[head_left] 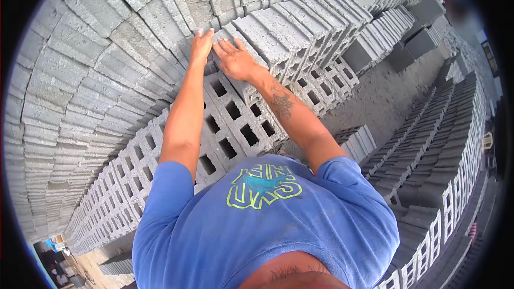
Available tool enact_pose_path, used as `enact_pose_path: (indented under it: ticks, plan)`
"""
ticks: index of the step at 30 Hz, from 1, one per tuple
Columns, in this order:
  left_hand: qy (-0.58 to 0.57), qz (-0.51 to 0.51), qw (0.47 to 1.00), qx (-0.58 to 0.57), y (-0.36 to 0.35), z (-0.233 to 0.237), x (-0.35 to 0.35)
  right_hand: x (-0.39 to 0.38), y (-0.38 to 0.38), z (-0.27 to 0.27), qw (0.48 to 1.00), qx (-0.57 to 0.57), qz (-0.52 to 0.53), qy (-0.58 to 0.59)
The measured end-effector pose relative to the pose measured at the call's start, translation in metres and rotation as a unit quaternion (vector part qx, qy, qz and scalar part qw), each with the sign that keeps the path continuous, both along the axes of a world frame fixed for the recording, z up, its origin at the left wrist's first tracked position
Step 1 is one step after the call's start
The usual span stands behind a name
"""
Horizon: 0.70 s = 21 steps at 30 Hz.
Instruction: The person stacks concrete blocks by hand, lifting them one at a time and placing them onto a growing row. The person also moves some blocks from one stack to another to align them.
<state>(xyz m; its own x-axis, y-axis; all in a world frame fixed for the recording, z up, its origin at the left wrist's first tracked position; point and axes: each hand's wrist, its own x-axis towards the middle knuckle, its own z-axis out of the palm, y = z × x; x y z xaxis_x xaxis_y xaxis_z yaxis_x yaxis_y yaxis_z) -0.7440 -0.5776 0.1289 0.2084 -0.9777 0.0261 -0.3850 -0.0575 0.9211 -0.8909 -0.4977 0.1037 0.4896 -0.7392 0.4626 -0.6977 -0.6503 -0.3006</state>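
Observation:
My right hand point(235, 61) lies on the near end of a row of grey hollow concrete blocks point(278, 29). Its fingers are stretched out and a little apart, touching the nearest block point(247, 43). Close beside it, my left hand point(201, 48) reaches to that block's left end, by the tall block stack. The left fingers point away from me, extended; what lies under them is partly hidden. Below both hands is a lower layer of blocks point(238, 123), its hollow openings facing up towards me.
A tall wall of stacked blocks point(91, 75) curves along the left and back. More blocks point(385, 32) stand at the back right beside dusty ground point(385, 91). A long stack point(428, 139) runs along the right. A few blocks point(356, 142) sit near my right elbow.

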Motion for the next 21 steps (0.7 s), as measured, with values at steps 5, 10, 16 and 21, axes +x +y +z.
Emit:
enact_pose_path:
  ticks: [5, 10, 16, 21]
  plan:
    - [-0.06, -0.118, 0.99, -0.049, 0.032, -0.009, -0.02, -0.024, 0.066, 0.001, 0.998, -0.012, -0.019, -0.061]
    - [-0.062, -0.158, 0.969, -0.177, 0.129, -0.001, -0.06, -0.079, 0.211, -0.007, 0.96, 0.011, -0.186, -0.207]
    - [-0.055, -0.278, 0.931, -0.231, 0.212, -0.003, -0.082, -0.072, 0.262, -0.075, 0.388, 0.389, -0.257, -0.795]
    - [-0.078, -0.237, 0.953, -0.174, 0.203, -0.027, -0.045, -0.088, 0.294, -0.125, 0.235, 0.361, -0.339, -0.836]
